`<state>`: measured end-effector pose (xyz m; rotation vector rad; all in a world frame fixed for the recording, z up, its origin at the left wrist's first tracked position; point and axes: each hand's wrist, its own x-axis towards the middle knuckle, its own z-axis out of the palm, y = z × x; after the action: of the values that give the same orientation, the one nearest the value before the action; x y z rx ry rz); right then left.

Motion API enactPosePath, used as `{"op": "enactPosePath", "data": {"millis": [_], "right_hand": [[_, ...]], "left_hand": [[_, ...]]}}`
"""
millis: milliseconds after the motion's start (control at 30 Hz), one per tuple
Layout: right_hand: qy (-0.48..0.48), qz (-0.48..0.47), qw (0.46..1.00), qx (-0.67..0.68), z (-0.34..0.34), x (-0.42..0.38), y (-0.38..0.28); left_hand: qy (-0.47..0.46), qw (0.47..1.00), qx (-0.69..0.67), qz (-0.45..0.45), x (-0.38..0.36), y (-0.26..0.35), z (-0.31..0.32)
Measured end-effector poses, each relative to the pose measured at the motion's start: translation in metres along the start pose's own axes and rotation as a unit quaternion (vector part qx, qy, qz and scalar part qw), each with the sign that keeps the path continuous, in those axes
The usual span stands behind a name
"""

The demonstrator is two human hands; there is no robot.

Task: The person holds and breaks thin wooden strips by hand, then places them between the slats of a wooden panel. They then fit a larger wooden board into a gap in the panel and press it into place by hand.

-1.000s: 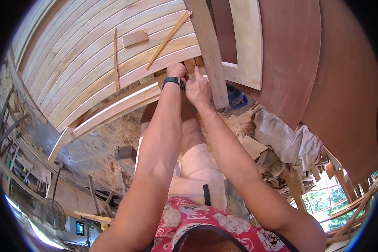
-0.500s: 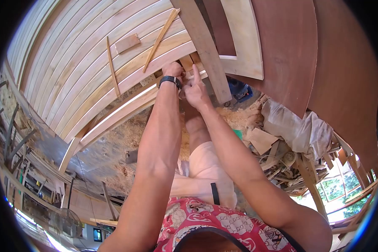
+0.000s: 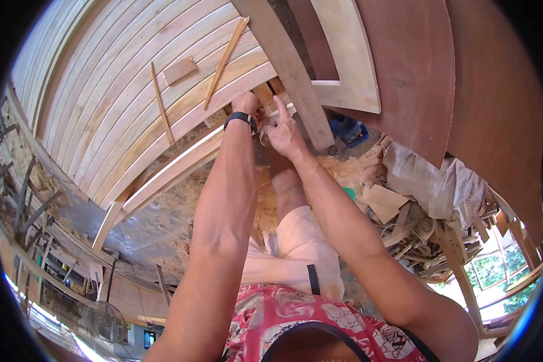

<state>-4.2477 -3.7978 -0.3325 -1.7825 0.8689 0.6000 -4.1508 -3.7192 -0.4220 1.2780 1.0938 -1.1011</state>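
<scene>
My left hand (image 3: 246,105), with a black watch (image 3: 240,119) at the wrist, is closed at the near edge of a slatted wooden panel (image 3: 181,102). Whatever its fingers hold is hidden. Close beside it, my right hand (image 3: 286,137) stretches its index finger forward, the other fingers curled in. That fingertip lies by a short wooden piece (image 3: 263,94) in a gap under the panel edge. Between the hands a small pale curl (image 3: 263,139) shows, too small to name. A curved wooden rail (image 3: 175,164) runs below the left hand.
Two thin wood strips (image 3: 225,63) (image 3: 161,104) and a small wood block (image 3: 180,70) lie on the slats. A wide board (image 3: 286,66) and brown sheets (image 3: 413,78) stand at the right. A blue object (image 3: 349,131), sawdust and scrap wood (image 3: 386,202) lie on the floor.
The view has shifted slightly, so the panel sits a little further left. Both hands stay at the same spot by the panel edge, in nearly the same pose.
</scene>
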Motion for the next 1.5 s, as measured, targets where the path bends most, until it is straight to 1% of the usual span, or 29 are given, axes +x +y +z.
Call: {"op": "enactPosePath", "data": {"millis": [67, 133, 167, 233, 267, 333, 433, 467, 533, 667, 767, 833, 867, 933, 967, 1000, 1067, 1100, 1167, 1300, 1400, 1467, 1500], "right_hand": [[0.009, -0.013, 1.000, -0.016, 0.000, 0.000, 0.001], [0.010, -0.023, 0.999, -0.029, -0.001, -0.001, 0.001], [0.012, -0.022, 0.999, -0.027, -0.001, -0.001, 0.001], [0.022, -0.022, 0.999, -0.040, 0.000, 0.003, 0.004], [0.024, -0.020, 0.999, -0.036, 0.001, 0.003, 0.007], [0.008, -0.010, 0.999, -0.046, 0.002, 0.008, 0.011], [-0.001, -0.022, 0.999, -0.048, -0.004, 0.010, 0.016], [0.004, -0.017, 0.999, -0.042, -0.004, 0.009, 0.016], [0.002, -0.035, 0.998, -0.059, -0.007, 0.007, 0.013], [0.019, -0.013, 0.997, -0.075, -0.006, 0.004, 0.007], [0.003, 0.009, 0.998, -0.060, -0.008, 0.005, 0.003], [-0.024, -0.006, 0.999, -0.031, -0.009, 0.004, 0.006], [-0.024, -0.004, 0.999, -0.030, -0.009, 0.004, 0.007], [0.025, -0.038, 0.999, -0.011, -0.005, 0.003, 0.008], [0.026, -0.036, 0.999, -0.006, -0.004, 0.003, 0.008], [0.022, -0.032, 0.999, -0.007, -0.004, 0.002, 0.008], [0.023, -0.026, 0.999, -0.004, -0.005, 0.002, 0.005], [0.017, -0.026, 1.000, 0.001, -0.005, 0.001, 0.005], [0.014, -0.024, 1.000, 0.007, -0.004, 0.001, 0.005], [0.008, -0.023, 1.000, 0.007, -0.005, 0.002, 0.007], [0.000, -0.016, 1.000, 0.000, -0.004, 0.004, 0.008], [-0.003, -0.018, 1.000, 0.001, -0.001, 0.004, 0.012], [-0.004, -0.023, 1.000, 0.008, -0.001, 0.003, 0.012]], "left_hand": [[-0.004, 1.000, 0.015, 0.002, -0.002, 0.000, 0.000], [-0.015, 0.999, -0.028, 0.013, -0.007, 0.001, 0.001], [-0.015, 0.999, -0.025, 0.014, -0.009, 0.002, 0.000], [-0.048, 0.999, -0.003, -0.008, -0.012, 0.005, -0.004], [-0.047, 0.999, 0.002, -0.009, -0.014, 0.004, -0.003], [-0.042, 0.998, -0.037, 0.011, -0.020, 0.006, 0.002], [-0.035, 0.998, -0.045, -0.005, -0.017, 0.004, 0.001], [-0.036, 0.999, -0.036, -0.007, -0.016, 0.003, 0.000], [-0.019, 0.997, -0.068, 0.008, -0.017, 0.004, 0.001], [0.009, 0.998, -0.063, -0.004, -0.024, 0.004, 0.002], [-0.014, 0.996, -0.084, -0.011, -0.024, 0.008, 0.001], [-0.020, 0.996, -0.083, -0.015, -0.011, 0.005, -0.002], [-0.024, 0.996, -0.084, -0.018, -0.004, 0.003, -0.003], [-0.026, 0.996, -0.080, -0.017, -0.004, 0.003, -0.003], [-0.029, 0.996, -0.078, -0.016, -0.005, 0.003, -0.004], [-0.027, 0.997, -0.070, -0.017, -0.003, 0.001, -0.007], [-0.072, 0.993, -0.091, -0.020, 0.001, 0.000, -0.012], [-0.072, 0.994, -0.084, -0.020, 0.006, -0.001, -0.017], [-0.097, 0.991, -0.083, -0.047, 0.017, -0.001, -0.023], [-0.075, 0.992, -0.090, -0.056, 0.014, 0.002, -0.019], [-0.084, 0.992, -0.075, -0.060, 0.015, 0.003, -0.018], [-0.114, 0.990, -0.049, -0.061, 0.014, 0.003, -0.020], [-0.112, 0.991, -0.051, -0.060, 0.015, 0.003, -0.021]]}}
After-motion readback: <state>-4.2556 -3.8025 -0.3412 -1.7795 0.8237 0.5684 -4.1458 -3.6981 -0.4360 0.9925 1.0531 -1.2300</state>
